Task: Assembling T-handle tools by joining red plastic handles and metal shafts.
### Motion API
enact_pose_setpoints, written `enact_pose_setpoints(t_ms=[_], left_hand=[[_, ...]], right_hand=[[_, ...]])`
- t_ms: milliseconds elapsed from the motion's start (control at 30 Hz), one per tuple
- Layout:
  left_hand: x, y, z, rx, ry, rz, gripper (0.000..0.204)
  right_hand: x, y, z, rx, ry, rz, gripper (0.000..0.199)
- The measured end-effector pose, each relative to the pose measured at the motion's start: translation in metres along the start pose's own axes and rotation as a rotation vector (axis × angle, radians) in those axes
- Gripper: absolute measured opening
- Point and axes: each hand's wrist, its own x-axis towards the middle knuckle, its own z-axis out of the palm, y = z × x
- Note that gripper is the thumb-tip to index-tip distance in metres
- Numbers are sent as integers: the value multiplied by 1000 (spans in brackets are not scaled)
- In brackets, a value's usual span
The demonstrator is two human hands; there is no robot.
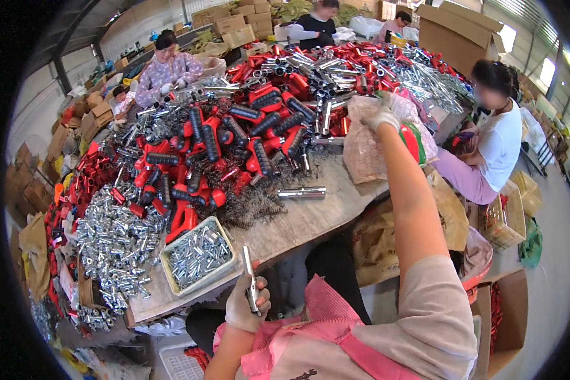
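Observation:
In front of my body, my gloved left hand (247,303) is closed around a shiny slotted metal tube (249,278), held nearly upright. My right arm stretches far forward over the table. The gloved right hand (381,118) is at the top of a clear plastic bag (365,152) filled with small pale pieces; its fingers are too hard to make out to tell their grip. Just beyond the left hand, a cream tray (229,268) of small metal pins sits at the table edge. A thicker chrome tube (302,192) lies on the bare tabletop.
Red tool bodies with black ribbed grips (210,140) are heaped mid-table. Silver fittings (117,237) pile up at left, thin metal rods (418,82) at far right. A co-worker in white (500,139) sits at right; others sit around the far side. An open carton (510,310) stands at lower right.

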Motion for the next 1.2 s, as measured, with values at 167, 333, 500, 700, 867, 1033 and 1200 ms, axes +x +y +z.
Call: enact_pose_setpoints(t_ms=[167,333,500,700,867,1033,1200], left_hand=[[15,2,-2,3,15,-21,35],[25,2,0,37,-28,-60,35],[39,0,0,81,-47,-80,37],[36,-1,0,100,-13,-59,38],[51,-6,0,33,-39,-134,37],[44,-7,12,56,-16,-172,34],[37,-6,13,93,-2,-184,33]], right_hand=[[19,17,2,112,22,-75,58],[25,72,-2,-1,391,-124,59],[64,144,10,338,39,51,81],[40,114,0,166,-302,126,84],[112,183,43,-108,-332,132,87],[80,160,23,-139,-149,294,101],[82,140,32,-87,-270,69,101]])
